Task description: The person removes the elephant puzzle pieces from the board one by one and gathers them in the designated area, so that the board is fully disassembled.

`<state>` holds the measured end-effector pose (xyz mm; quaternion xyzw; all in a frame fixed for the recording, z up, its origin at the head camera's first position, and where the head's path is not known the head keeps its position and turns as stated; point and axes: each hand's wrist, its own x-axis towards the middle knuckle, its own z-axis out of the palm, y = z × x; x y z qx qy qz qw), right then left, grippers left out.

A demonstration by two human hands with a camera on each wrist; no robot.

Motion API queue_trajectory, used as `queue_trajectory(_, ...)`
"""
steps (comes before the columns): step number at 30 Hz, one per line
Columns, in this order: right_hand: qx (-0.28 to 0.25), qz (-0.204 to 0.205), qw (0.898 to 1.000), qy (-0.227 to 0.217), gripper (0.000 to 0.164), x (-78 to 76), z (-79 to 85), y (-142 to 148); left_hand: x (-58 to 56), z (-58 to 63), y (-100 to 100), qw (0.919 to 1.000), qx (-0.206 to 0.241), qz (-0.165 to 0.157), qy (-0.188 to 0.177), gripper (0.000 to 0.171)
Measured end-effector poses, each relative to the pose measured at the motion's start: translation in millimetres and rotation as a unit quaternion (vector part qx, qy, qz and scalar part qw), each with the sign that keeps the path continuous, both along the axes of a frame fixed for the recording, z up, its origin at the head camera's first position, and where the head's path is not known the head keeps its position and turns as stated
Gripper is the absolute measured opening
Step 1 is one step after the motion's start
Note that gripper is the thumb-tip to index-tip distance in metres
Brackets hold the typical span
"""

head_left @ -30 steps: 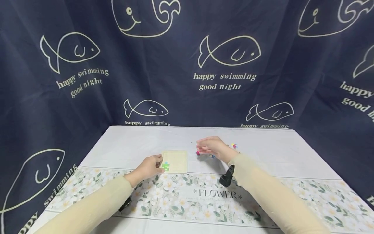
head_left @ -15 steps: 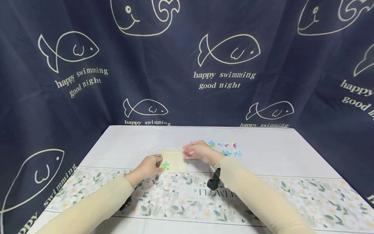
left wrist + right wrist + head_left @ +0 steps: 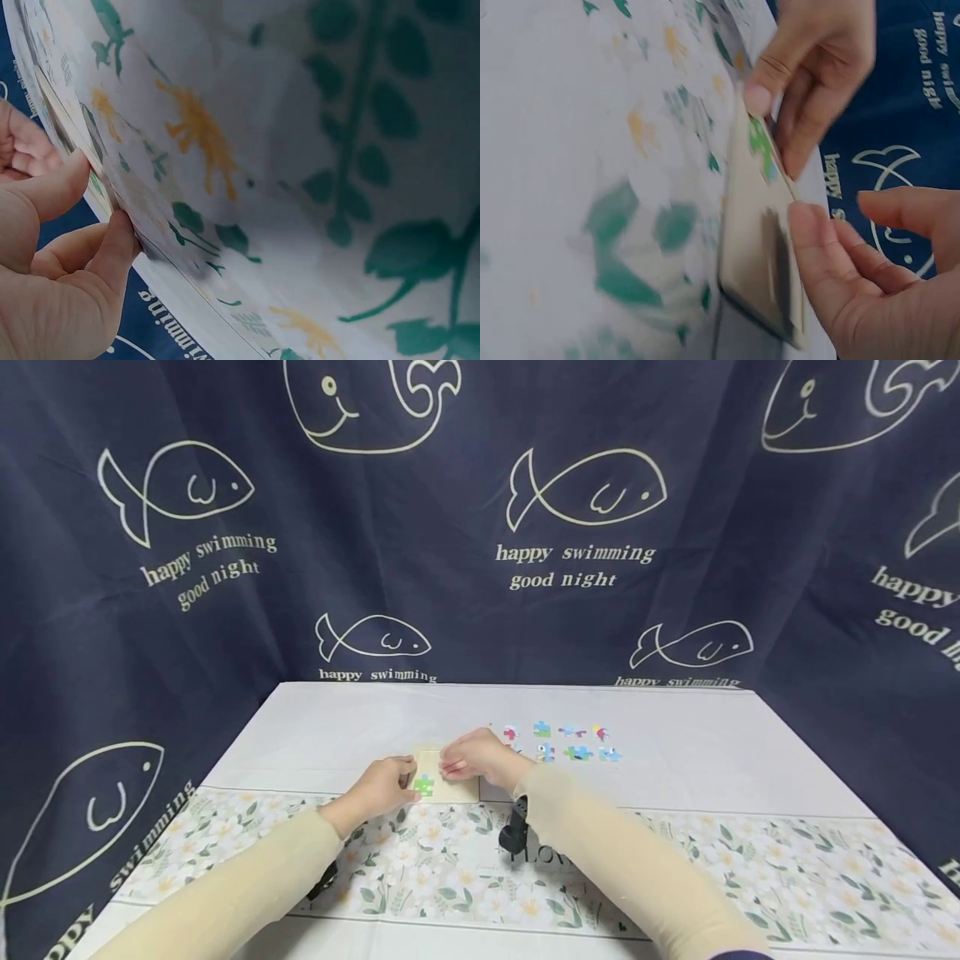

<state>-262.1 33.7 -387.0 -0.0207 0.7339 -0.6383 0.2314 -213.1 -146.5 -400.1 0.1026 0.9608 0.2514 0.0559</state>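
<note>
A shallow cream puzzle tray (image 3: 463, 792) lies on the table, with a green and blue jigsaw piece (image 3: 423, 786) in its near left corner. My left hand (image 3: 381, 787) grips the tray's left edge, thumb over the rim and fingers at the side. Over the tray is my right hand (image 3: 480, 755). In the right wrist view its fingers (image 3: 817, 240) are apart, with no piece visible between them. Whether they touch the tray is unclear. Several loose jigsaw pieces, including a green and blue one (image 3: 578, 753), lie in two rows to the right.
A white table (image 3: 337, 718) carries a floral printed band (image 3: 420, 877) along its nearer part. Behind it hangs a dark blue curtain (image 3: 465, 510) with fish drawings.
My right hand has moved left from beside the loose pieces to above the tray, uncovering those pieces. My left hand has stayed at the tray's left edge.
</note>
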Motion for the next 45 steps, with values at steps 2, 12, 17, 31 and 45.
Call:
queue_trajectory(2, 0.017, 0.006, 1.000, -0.005, 0.020, 2.5, -2.6, -5, -0.9, -0.2, 0, 1.0000, -0.001, -0.002, -0.001, 0.045)
queue_trajectory(12, 0.064, 0.011, 0.998, 0.022, 0.019, 8.8, -5.4, -18, -0.4, 0.5, -2, 1.0000, 0.005, -0.002, -0.003, 0.045)
queue_trajectory(17, 0.090, 0.014, 0.995, 0.037, 0.017, 10.3, -5.6, -23, -0.1, -0.5, -3, 0.9999, 0.011, -0.006, -0.001, 0.031)
queue_trajectory(31, 0.072, 0.018, 0.997, 0.031, 0.015, 8.0, -8.7, -25, -0.1, 1.9, -3, 0.9999, 0.014, -0.001, -0.004, 0.051)
queue_trajectory(45, 0.044, 0.023, 0.999, 0.013, 0.020, 9.8, -10.1, -23, 0.1, 0.3, -4, 0.9998, 0.005, -0.014, 0.011, 0.026)
